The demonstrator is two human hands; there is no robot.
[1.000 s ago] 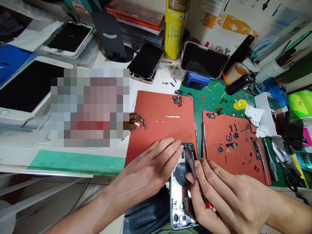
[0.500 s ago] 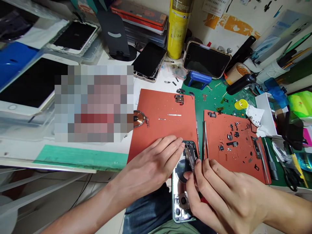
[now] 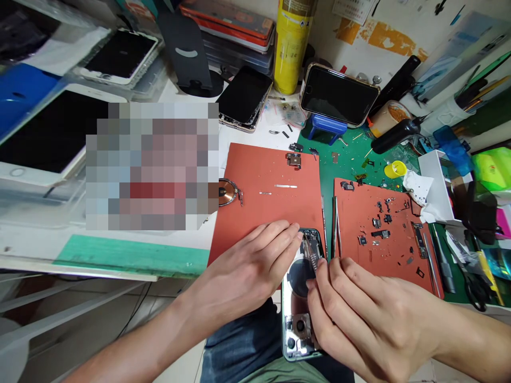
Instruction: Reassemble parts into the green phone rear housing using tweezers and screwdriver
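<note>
An opened phone housing (image 3: 294, 306) with its bare inside facing up reaches from the front edge of the orange mat down over my lap. My left hand (image 3: 255, 260) grips its upper left edge, fingers pressed together and thumb hidden. Between the fingertips of my right hand (image 3: 367, 308) is a pair of silver tweezers (image 3: 310, 253) with a ridged grip. Their points reach into the top end of the housing, close to my left fingertips. Whether the points hold a part is too small to tell. My right hand covers the housing's right side.
Small metal strips lie on the left orange mat (image 3: 275, 165); several phone parts lie on the right orange mat (image 3: 371, 266). Another pair of tweezers (image 3: 336, 229) rests between them. Behind stand a phone (image 3: 339, 96) on a blue stand and a yellow can (image 3: 293, 48).
My right fingers and the tweezers have shifted very slightly at the housing's top end. My left hand keeps its place, and the whole view has moved a little.
</note>
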